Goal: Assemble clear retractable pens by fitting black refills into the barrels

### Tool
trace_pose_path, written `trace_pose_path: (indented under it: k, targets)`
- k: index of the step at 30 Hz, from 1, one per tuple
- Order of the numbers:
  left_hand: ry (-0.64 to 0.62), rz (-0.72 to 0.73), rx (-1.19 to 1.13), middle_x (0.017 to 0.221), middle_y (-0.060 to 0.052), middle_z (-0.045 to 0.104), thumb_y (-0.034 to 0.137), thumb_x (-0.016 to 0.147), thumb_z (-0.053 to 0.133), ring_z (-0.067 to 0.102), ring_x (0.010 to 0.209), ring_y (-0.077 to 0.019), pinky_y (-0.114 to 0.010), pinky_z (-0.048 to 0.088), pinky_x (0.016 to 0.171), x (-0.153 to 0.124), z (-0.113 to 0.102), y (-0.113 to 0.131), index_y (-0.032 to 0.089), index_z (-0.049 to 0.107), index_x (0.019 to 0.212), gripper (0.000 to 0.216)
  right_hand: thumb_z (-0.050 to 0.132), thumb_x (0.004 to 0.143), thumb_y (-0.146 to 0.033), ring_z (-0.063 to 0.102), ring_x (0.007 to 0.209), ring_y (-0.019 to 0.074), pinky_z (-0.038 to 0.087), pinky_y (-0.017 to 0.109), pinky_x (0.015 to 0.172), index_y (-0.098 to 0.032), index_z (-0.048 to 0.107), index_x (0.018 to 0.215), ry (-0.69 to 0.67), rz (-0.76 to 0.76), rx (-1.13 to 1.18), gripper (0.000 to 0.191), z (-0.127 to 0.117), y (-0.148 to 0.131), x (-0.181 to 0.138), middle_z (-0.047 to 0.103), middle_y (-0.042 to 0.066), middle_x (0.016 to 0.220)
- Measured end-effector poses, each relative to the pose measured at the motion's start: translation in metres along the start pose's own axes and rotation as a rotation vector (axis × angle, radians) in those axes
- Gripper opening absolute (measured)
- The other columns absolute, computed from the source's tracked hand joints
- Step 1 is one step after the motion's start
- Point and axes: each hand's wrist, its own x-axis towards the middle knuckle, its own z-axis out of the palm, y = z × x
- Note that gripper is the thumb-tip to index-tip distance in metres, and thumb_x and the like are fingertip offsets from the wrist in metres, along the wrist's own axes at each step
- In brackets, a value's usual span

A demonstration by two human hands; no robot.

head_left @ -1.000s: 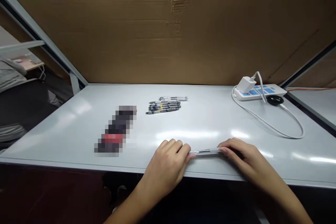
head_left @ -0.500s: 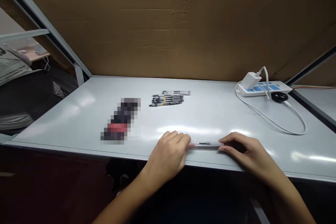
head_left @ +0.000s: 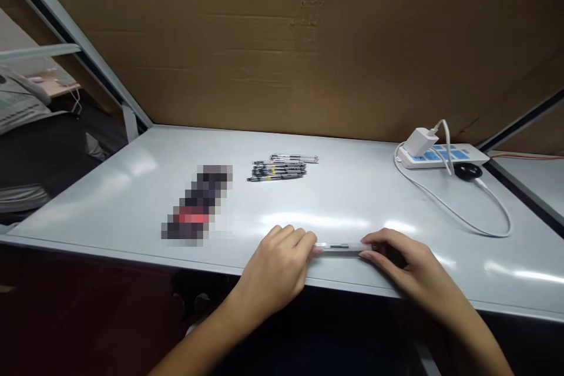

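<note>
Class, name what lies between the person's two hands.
The head view shows a clear-barrelled pen between the left hand and the right hand, its ends meeting both hands.

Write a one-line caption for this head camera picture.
Head-camera view: left hand and right hand hold a clear pen at the edge of a pale tabletop, with a pile of pens beyond.

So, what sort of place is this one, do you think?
Probably a simple indoor workstation, perhaps improvised: a pale grey desk backed by a large cardboard sheet, with a power strip and charger plugged in, and pens laid out.
</note>
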Motion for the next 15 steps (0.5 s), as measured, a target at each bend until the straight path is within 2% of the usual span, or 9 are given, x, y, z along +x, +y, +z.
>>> trace_pose_path:
  k: [6, 11, 15]
  targets:
    - [0.04, -0.013, -0.025, 0.076, -0.001, 0.062, 0.011, 0.104, 0.039, 0.052, 0.067, -0.0191, -0.033, 0.038, 0.065, -0.0007, 0.0006, -0.0008, 0.019, 0.057, 0.094, 0.022, 0.056, 0.1, -0.053, 0.071, 0.102, 0.0254, 0.057, 0.037, 0.088, -0.035, 0.074, 0.114, 0.032, -0.01, -0.005, 0.029, -0.0001, 0.0056, -0.0029, 0.075, 0.003, 0.111]
    - [0.063, -0.027, -0.048, 0.08, -0.001, 0.065, 0.016, 0.108, 0.037, 0.055, 0.068, -0.0184, -0.032, 0.039, 0.066, -0.0006, 0.0024, -0.0013, 0.019, 0.057, 0.099, 0.022, 0.058, 0.099, -0.053, 0.072, 0.101, 0.0267, 0.058, 0.038, 0.086, -0.035, 0.077, 0.111, 0.06, -0.001, 0.018, 0.029, -0.0033, 0.0065, -0.0023, 0.077, 0.003, 0.109]
    - [0.106, -0.035, -0.027, 0.08, -0.001, 0.067, 0.02, 0.11, 0.034, 0.056, 0.067, -0.0179, -0.032, 0.039, 0.066, 0.0013, 0.0035, -0.001, 0.019, 0.056, 0.098, 0.026, 0.056, 0.101, -0.052, 0.071, 0.102, 0.0264, 0.056, 0.038, 0.087, -0.033, 0.077, 0.109, 0.02, 0.0, 0.037, 0.03, -0.0058, -0.0013, 0.0004, 0.077, 0.004, 0.109]
